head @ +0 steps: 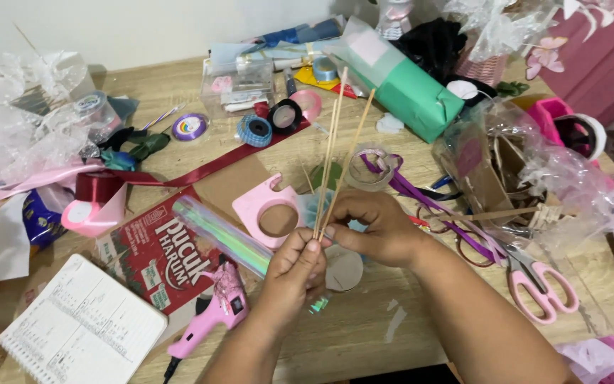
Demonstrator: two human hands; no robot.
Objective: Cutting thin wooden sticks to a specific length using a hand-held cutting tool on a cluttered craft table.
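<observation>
Between the two hands, a bundle of thin wooden sticks [335, 153] is held upright, fanning away from the person. It is pinched at its base by the left hand [294, 274] and steadied by the curled fingers of the right hand [374, 227]. Just left of the left hand lies a pink glue gun [216, 313]; right of the right hand, pink scissors [540, 284].

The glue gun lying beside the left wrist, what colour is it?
Pink plastic glue gun with a black switch, clearest in the head view.
</observation>
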